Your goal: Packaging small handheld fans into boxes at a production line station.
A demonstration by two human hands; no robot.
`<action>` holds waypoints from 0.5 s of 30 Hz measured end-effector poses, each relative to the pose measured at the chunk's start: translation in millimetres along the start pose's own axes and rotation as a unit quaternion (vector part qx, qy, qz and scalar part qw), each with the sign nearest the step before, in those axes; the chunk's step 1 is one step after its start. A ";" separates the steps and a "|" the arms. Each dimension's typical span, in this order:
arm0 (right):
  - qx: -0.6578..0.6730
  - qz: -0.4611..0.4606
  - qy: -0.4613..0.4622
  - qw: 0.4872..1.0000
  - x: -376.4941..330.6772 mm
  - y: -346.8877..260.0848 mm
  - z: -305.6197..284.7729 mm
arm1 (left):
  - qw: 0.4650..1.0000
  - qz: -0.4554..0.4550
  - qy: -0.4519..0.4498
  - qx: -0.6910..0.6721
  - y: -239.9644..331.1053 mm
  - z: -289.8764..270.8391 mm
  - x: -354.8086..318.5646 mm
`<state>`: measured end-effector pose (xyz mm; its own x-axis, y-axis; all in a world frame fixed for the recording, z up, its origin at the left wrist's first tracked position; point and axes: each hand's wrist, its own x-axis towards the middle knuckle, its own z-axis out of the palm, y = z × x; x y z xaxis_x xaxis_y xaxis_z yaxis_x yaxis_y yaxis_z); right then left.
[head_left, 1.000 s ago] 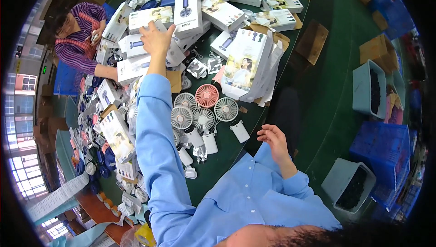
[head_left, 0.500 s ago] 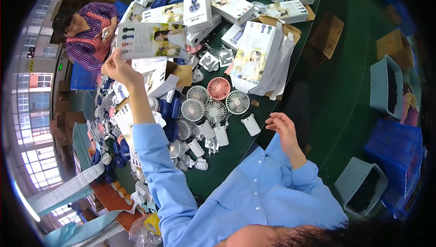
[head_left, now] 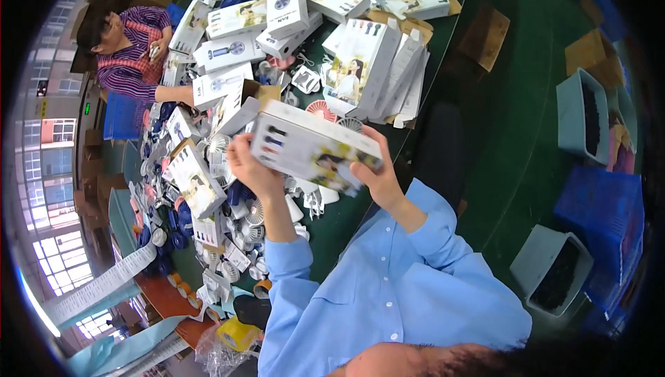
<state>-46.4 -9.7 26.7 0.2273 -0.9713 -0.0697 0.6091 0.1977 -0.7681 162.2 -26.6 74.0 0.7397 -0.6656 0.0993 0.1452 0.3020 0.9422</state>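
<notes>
Between my two hands is a white fan box (head_left: 294, 147), tilted over the table, its printed side with small pictures of fans turned up. My left hand (head_left: 255, 165) is closed at the box's left end. At the right end my right hand (head_left: 379, 177) grips it, thumb across the printed side. Partly hidden under the box are a pink round fan (head_left: 321, 109), grey-white fans and several white handles. A stack of fan boxes (head_left: 360, 65), with flattened white cartons (head_left: 405, 75) leaning beside it, stands just beyond my right hand.
Across the table a co-worker (head_left: 135, 51) in a striped top reaches toward a white fan box (head_left: 223, 84). More boxes pile up at the back. Loose fans and parts cover the left side. Yellow tape (head_left: 237, 334) lies near my left elbow; grey bins (head_left: 551, 276) stand right.
The fan box has come from the far left to in front of me. My right hand has risen and taken its other end. The co-worker's arm now stretches toward a white box.
</notes>
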 end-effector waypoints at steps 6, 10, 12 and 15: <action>-0.055 0.004 0.001 0.998 -11.4 -22.2 -19.8 | 0.972 -0.086 -0.162 0.146 -10.5 -32.4 -46.5; -0.073 0.008 -0.022 0.997 -17.9 -44.2 -30.0 | 0.919 -0.106 -0.280 0.257 -3.2 -31.7 -69.3; -0.080 0.014 -0.024 0.996 -18.2 -47.4 -35.8 | 0.923 -0.126 -0.293 0.214 -4.0 -28.8 -73.7; -0.099 0.018 -0.017 0.995 -16.8 -49.3 -44.8 | 0.934 -0.163 -0.277 0.156 -8.2 -24.2 -81.3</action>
<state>-114.4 -9.0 37.2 0.2732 -0.9585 -0.0808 0.4399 0.1992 -0.8757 116.8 41.5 50.5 0.2241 -0.9643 -0.1414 0.0409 -0.1356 0.9899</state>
